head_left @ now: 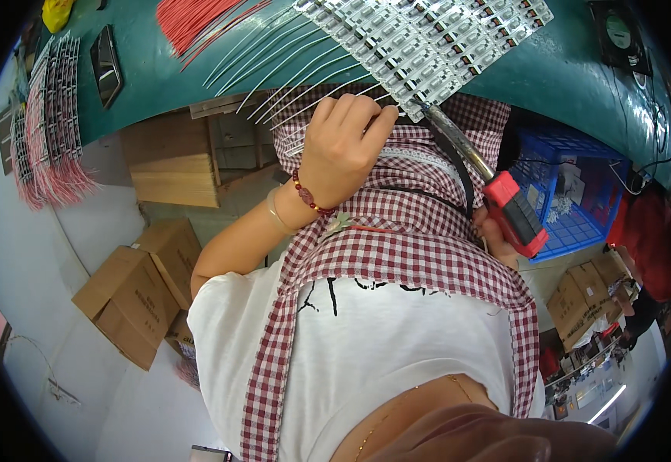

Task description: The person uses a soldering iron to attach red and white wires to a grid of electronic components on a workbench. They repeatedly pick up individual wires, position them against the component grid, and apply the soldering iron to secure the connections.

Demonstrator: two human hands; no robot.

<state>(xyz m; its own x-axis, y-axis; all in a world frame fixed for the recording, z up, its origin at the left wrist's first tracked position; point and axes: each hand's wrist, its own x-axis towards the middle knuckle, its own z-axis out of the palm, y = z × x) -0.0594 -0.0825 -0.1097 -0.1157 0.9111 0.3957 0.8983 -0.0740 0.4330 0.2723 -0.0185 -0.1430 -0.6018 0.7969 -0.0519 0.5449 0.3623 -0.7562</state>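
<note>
Nearest: white shirt [397, 327] and red-and-white checked apron [420, 266], both worn by the person.

Hands are apart. Right hand [495, 237] is clamped on the soldering iron [514, 212], wrapped round its red-and-black handle and partly hidden by it. The metal barrel points up and left, tip at the near corner of the board panel [443, 50]. Can't tell if the tip actually touches.

Left hand [345, 142] is just left of that corner, over the white wires [305, 77], fingers bent, thumb side toward the panel. Can't tell if it's pinching a wire. Beaded bracelet [305, 192] and a pale bangle [276, 212] on that wrist.

Panel: rows of small silvery-white modules, set at an angle at the near edge of the green bench [151, 77], corner overhanging. White wires fan out on its left.

Blue crate [555, 240] is below the bench edge on the right.

Farther out on the bench: red wires [197, 27] left of the white ones, dark flat slab [106, 68] beyond those, black device [619, 31] far right. Strips with red and white wires [52, 115] hang at far left.

Background: cardboard boxes [131, 300] left, co-worker in red [651, 242] right.
</note>
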